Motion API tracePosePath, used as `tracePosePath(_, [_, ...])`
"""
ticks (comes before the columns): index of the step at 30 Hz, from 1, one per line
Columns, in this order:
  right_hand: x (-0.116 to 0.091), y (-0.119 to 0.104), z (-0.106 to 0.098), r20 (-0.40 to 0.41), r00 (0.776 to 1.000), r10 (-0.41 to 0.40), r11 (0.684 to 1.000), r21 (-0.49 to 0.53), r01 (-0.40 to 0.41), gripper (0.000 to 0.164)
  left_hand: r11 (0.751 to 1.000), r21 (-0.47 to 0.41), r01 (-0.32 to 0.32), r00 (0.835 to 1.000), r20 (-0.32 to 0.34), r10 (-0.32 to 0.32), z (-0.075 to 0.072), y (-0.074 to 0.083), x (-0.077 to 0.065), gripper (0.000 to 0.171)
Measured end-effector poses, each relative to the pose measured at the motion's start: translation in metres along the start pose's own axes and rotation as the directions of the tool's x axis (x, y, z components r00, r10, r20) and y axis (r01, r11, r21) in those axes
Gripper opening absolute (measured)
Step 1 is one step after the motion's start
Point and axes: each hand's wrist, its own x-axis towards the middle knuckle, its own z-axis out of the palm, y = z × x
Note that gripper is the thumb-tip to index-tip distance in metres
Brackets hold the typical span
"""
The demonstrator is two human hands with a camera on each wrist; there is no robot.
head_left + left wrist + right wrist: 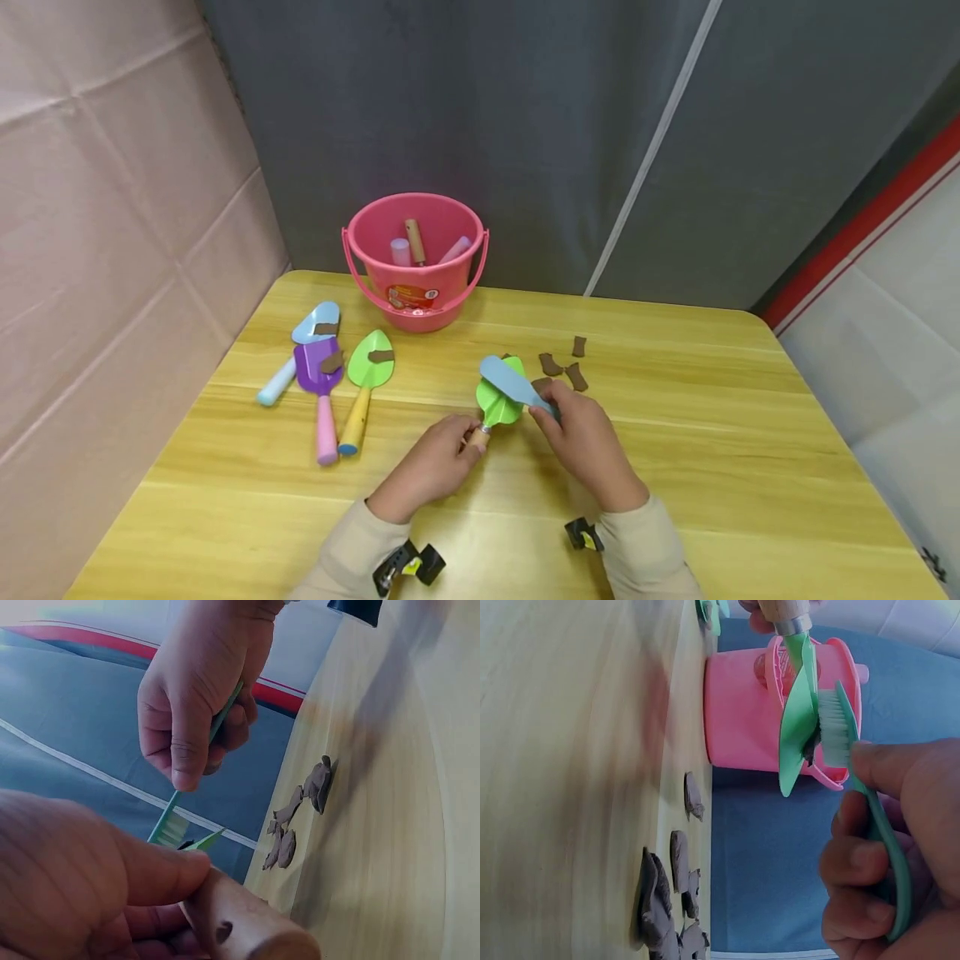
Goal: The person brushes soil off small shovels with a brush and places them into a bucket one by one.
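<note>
My left hand (437, 460) grips the wooden handle (244, 922) of a green toy trowel (498, 410), its blade raised over the table. In my right hand (588, 437) is a blue-green brush (507, 380), held by its handle. White bristles (831, 724) face the trowel's blade in the right wrist view. A dark brown clay-like piece (811, 748) sits on the blade, right at the bristle tips. Most of the blade's face is hidden under the brush in the head view. Several brown pieces (551, 364) lie on the table beyond my right hand.
A pink bucket (450, 292) with several handles poking out stands at the back, against a grey partition (525, 150). To the left lie a light blue trowel (303, 332), a purple shovel (306, 360) and a yellow-handled green trowel (375, 343), each bearing a brown piece.
</note>
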Motion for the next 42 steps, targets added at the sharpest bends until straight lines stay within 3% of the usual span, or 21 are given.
tracePosePath(7, [0.002, 0.007, -0.004, 0.006, 0.998, 0.06, 0.998, -0.001, -0.06, 0.014, 1.0, -0.019, 0.009, 0.999, 0.036, -0.008, 0.001, 0.001, -0.002, 0.021])
tracePosePath(15, [0.002, 0.02, -0.015, -0.118, 0.984, 0.132, 0.99, -0.042, -0.137, 0.016, 1.0, -0.03, 0.01, 0.999, 0.049, -0.008, 0.001, 0.004, -0.002, 0.022])
tracePosePath(19, [0.001, 0.015, -0.018, -0.165, 0.979, 0.118, 0.992, -0.026, -0.123, 0.016, 1.0, -0.014, 0.019, 0.999, 0.044, -0.018, 0.001, 0.004, 0.0, 0.023])
tracePosePath(22, [0.0, 0.008, -0.017, -0.133, 0.99, 0.051, 0.999, -0.003, -0.052, 0.014, 1.0, 0.004, 0.028, 0.999, 0.04, -0.028, 0.002, 0.002, 0.0, 0.022])
tracePosePath(26, [-0.001, -0.001, -0.011, -0.005, 0.997, -0.072, 0.997, 0.013, 0.072, 0.012, 0.999, 0.037, 0.009, 0.999, 0.031, -0.01, 0.002, 0.002, 0.001, 0.023])
tracePosePath(29, [0.0, -0.002, -0.007, 0.045, 0.995, -0.094, 0.996, 0.013, 0.093, 0.012, 0.999, 0.045, -0.004, 1.0, 0.028, 0.002, 0.002, 0.003, 0.0, 0.024])
tracePosePath(34, [0.002, 0.007, -0.007, -0.006, 1.0, 0.025, 0.999, -0.021, -0.025, 0.013, 1.0, 0.016, 0.01, 1.0, 0.028, -0.01, 0.0, 0.004, -0.001, 0.024])
tracePosePath(38, [0.004, 0.014, -0.012, -0.079, 0.99, 0.121, 0.991, -0.05, -0.125, 0.015, 1.0, 0.004, 0.013, 0.999, 0.037, -0.014, 0.0, 0.001, 0.0, 0.017])
tracePosePath(42, [0.004, 0.011, -0.016, -0.095, 0.989, 0.109, 0.994, -0.016, -0.111, 0.014, 1.0, 0.0, 0.015, 0.999, 0.041, -0.015, -0.002, -0.001, 0.003, 0.022])
